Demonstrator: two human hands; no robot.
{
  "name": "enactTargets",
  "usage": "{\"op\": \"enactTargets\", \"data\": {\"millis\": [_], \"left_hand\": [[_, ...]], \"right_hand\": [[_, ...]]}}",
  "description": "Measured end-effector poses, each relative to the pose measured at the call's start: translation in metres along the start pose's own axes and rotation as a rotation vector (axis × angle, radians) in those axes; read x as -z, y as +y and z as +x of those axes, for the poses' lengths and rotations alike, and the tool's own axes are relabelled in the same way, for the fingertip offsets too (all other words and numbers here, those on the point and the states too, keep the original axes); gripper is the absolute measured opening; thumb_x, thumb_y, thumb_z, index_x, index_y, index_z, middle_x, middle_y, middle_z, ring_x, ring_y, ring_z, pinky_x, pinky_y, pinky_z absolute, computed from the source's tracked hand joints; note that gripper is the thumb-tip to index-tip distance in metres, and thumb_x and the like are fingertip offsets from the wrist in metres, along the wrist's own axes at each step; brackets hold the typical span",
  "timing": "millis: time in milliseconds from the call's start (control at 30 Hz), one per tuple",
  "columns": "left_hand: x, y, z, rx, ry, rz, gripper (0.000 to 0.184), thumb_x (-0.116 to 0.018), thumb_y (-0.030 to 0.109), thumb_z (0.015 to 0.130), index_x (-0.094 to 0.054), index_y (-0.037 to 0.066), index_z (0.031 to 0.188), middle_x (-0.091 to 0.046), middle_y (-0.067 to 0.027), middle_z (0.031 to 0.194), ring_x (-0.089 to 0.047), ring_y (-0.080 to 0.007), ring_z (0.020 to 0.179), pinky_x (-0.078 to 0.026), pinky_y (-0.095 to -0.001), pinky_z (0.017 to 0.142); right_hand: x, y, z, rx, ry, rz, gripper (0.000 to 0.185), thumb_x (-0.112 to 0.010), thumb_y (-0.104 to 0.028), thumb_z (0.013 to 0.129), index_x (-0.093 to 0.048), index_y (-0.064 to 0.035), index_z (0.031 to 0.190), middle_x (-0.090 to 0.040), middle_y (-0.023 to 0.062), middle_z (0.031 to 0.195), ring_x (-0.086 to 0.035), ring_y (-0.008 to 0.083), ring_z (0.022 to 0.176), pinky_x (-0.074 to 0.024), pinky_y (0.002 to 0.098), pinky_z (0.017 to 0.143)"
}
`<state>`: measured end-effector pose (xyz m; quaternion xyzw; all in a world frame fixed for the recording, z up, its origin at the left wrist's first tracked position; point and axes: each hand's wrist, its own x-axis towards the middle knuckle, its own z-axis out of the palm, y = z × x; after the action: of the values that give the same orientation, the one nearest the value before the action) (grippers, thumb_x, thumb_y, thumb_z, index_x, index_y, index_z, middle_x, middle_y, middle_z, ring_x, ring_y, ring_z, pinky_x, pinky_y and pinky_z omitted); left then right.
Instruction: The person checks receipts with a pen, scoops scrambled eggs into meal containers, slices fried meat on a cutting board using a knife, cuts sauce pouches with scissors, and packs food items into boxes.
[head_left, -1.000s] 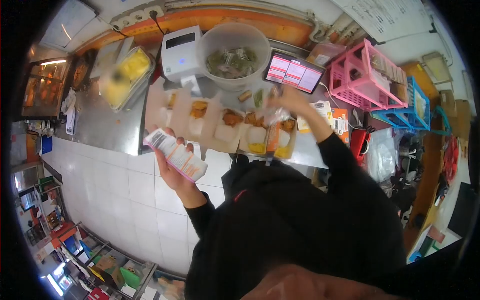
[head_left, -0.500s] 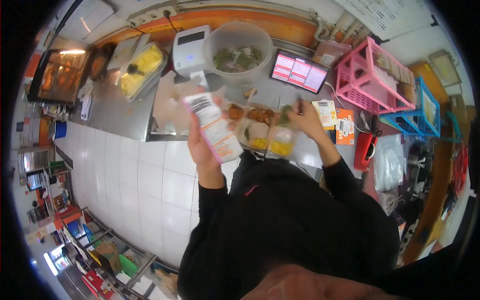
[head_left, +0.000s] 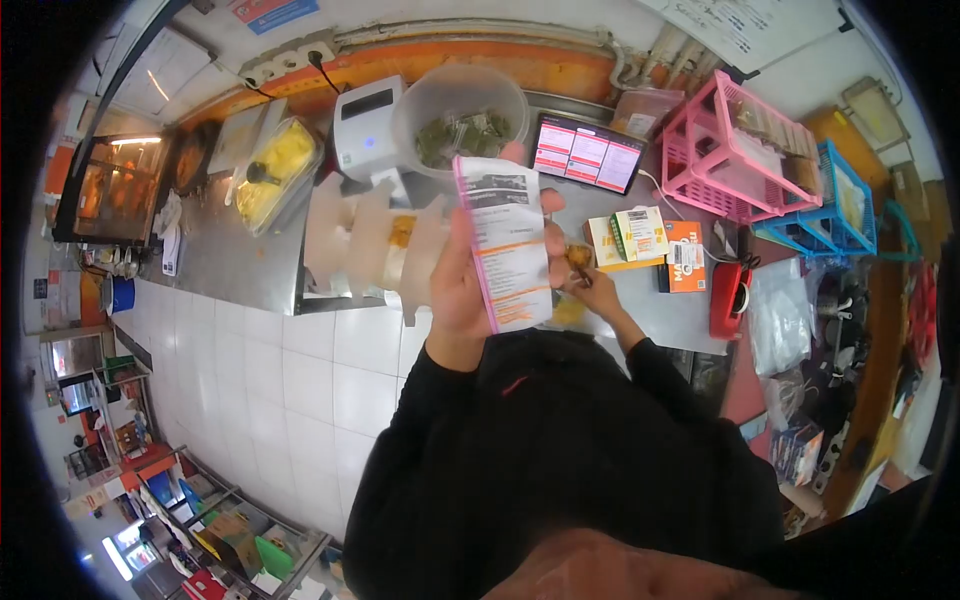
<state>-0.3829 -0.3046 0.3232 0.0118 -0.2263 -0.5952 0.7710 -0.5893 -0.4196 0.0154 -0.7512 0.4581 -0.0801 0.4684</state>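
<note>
Steel counter (head_left: 240,268) runs along the orange-painted wall (head_left: 560,75), white tile floor (head_left: 300,390) below; lit rect. black-framed tablet (head_left: 586,155) & clear round plastic tub (head_left: 460,92) w/ green stuff at the back, pink plastic crate (head_left: 715,205) to the R. My L hand (head_left: 458,290) is closed round a white printed paper slip w/ pink edge (head_left: 508,250), held up over the counter's front; small print unreadable. Slip + hand hide part of the row of beige card food boxes (head_left: 365,250). My R hand (head_left: 594,292) is down by yellow food (head_left: 570,312), fingers bent near sth dark; can't tell if gripped.
</note>
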Motion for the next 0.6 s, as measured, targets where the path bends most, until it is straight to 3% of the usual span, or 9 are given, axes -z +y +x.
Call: {"op": "enactTargets", "data": {"millis": [100, 200, 300, 400, 467, 500, 600], "left_hand": [[0.001, -0.007, 0.008, 0.022, -0.047, -0.035, 0.069, -0.034, 0.051, 0.097, -0.007, 0.017, 0.151, -0.046, -0.0172, 0.131, -0.055, -0.0269, 0.101, -0.048, -0.0412, 0.075], [-0.003, -0.02, 0.017, 0.036, -0.013, 0.013, 0.07, -0.037, 0.051, 0.096, -0.008, 0.018, 0.151, -0.046, -0.0165, 0.131, -0.056, -0.0267, 0.1, -0.048, -0.0413, 0.074], [-0.008, -0.041, 0.027, 0.054, -0.004, 0.006, 0.071, -0.041, 0.051, 0.095, -0.009, 0.021, 0.15, -0.046, -0.0148, 0.129, -0.056, -0.0256, 0.097, -0.049, -0.0413, 0.072], [-0.011, -0.064, 0.032, 0.006, 0.044, 0.068, 0.061, -0.035, 0.046, 0.098, -0.01, 0.024, 0.15, -0.046, -0.0133, 0.124, -0.053, -0.0236, 0.092, -0.048, -0.0407, 0.069], [-0.017, -0.082, 0.036, -0.022, 0.104, 0.144, 0.058, -0.037, 0.041, 0.099, -0.014, 0.026, 0.15, -0.044, -0.0081, 0.12, -0.045, -0.0187, 0.088, -0.045, -0.037, 0.067], [-0.018, -0.092, 0.039, -0.02, 0.107, 0.142, 0.057, -0.037, 0.04, 0.099, -0.014, 0.025, 0.15, -0.044, -0.0081, 0.12, -0.045, -0.0186, 0.088, -0.045, -0.0366, 0.067], [-0.016, -0.12, 0.047, -0.031, 0.153, 0.158, 0.056, -0.037, 0.038, 0.1, -0.015, 0.022, 0.149, -0.044, -0.0083, 0.12, -0.045, -0.0185, 0.088, -0.044, -0.0356, 0.068]], "right_hand": [[0.014, 0.003, -0.001, 0.01, 0.01, -0.088, 0.027, -0.068, -0.023, 0.081, -0.066, -0.0017, 0.097, -0.068, 0.0108, 0.077, -0.066, 0.0191, 0.072, -0.0515, 0.0323, 0.068], [0.046, -0.001, 0.0, -0.085, 0.066, 0.241, 0.024, -0.056, -0.021, 0.089, -0.066, -0.0004, 0.098, -0.07, 0.0105, 0.08, -0.067, 0.0201, 0.074, -0.0515, 0.0333, 0.069], [0.114, -0.022, -0.009, -0.231, 0.029, 0.369, 0.025, -0.049, -0.016, 0.091, -0.067, -0.0056, 0.104, -0.07, 0.0091, 0.081, -0.063, 0.0175, 0.066, -0.0482, 0.0322, 0.063], [0.175, 0.007, -0.011, 0.112, 0.198, 0.144, 0.024, -0.054, -0.018, 0.088, -0.067, -0.0048, 0.104, -0.069, 0.0122, 0.08, -0.062, 0.0204, 0.065, -0.0471, 0.0354, 0.062], [0.219, 0.033, -0.004, 0.064, 0.407, -0.158, 0.025, -0.058, -0.02, 0.086, -0.067, -0.0034, 0.103, -0.066, 0.0168, 0.077, -0.062, 0.0243, 0.066, -0.0469, 0.037, 0.062], [0.247, 0.037, 0.004, 0.043, 0.469, -0.192, 0.024, -0.061, -0.021, 0.084, -0.067, -0.0008, 0.096, -0.063, 0.0215, 0.077, -0.062, 0.0326, 0.068, -0.0471, 0.0398, 0.063], [0.311, 0.054, 0.055, 0.119, 0.666, -0.376, 0.024, -0.062, -0.022, 0.083, -0.065, -0.0028, 0.097, -0.064, 0.0229, 0.093, -0.062, 0.0383, 0.084, -0.0481, 0.0449, 0.068]]}}
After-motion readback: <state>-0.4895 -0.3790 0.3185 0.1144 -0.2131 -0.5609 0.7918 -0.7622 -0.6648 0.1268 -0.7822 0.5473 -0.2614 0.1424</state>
